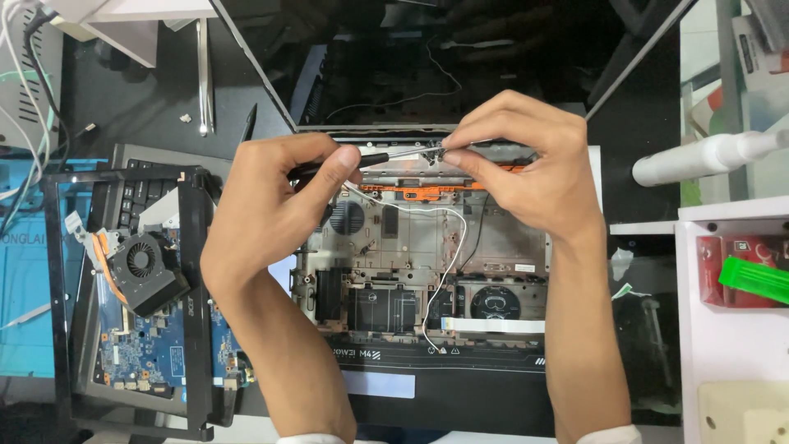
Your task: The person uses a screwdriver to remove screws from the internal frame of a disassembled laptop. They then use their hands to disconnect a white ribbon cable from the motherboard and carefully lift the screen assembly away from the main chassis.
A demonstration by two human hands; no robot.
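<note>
- left hand (275, 210) has a closed grip on a black-handled screwdriver (374, 156), tip pointing at the hinge corner near the far edge of the open laptop base (427, 279)
- right hand (526, 168) is pinched tight on something small at that same spot, looks like a screw or a wire end, can't tell which, too small
- both hands meet at the tip, so if the driver slips off it could jab the right fingertips or gouge the orange strip (427, 191) just beside it
- white wire (452, 255) runs loose from that corner down over the base, easy to snag with a wrist and yank out of its socket
- if it is a screw and the pinch lets go, it probably drops into the base and hides near the fan (493, 302)
- the pulled board with its fan (144, 267) sits at the left edge of the table, near the left forearm, an elbow bump could shove it
</note>
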